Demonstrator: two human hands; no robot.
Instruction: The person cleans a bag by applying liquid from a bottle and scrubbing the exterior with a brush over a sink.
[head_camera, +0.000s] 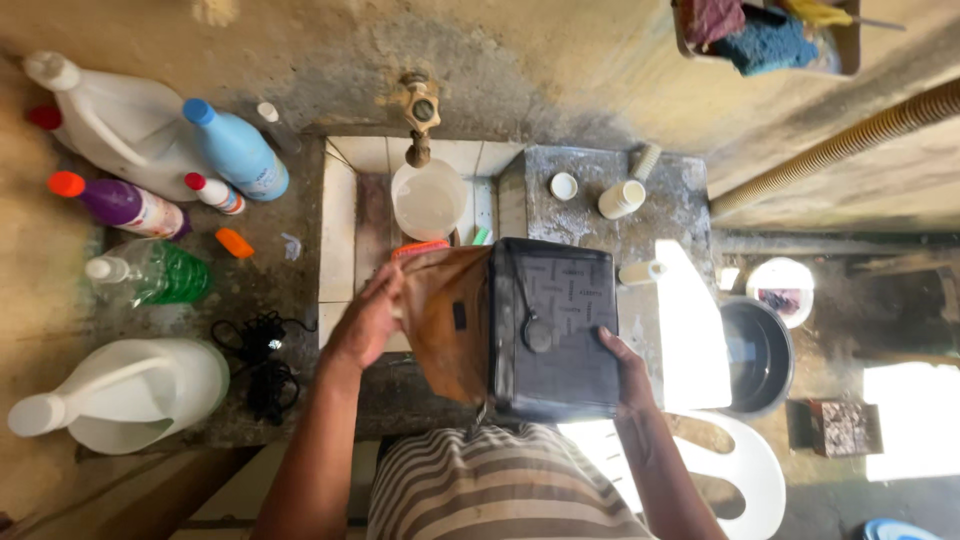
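Two hands grip a flat bag (553, 330), dark textured fabric with a brown leathery flap: left hand (368, 322) clasps the flap, right hand (630, 372) clamps the lower corner. Bag is held just before the brass tap (420, 115), above a white-tiled basin (338, 225) set in rough, stained concrete.

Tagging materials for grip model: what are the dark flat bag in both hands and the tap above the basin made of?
Dark rectangular bag: likely woven synthetic fabric, matte, with a faint repeating pattern; brown lining looks like cloth. Tap: metal, probably brass, dull and tarnished. Left hand and right hand grip the bag's edges.
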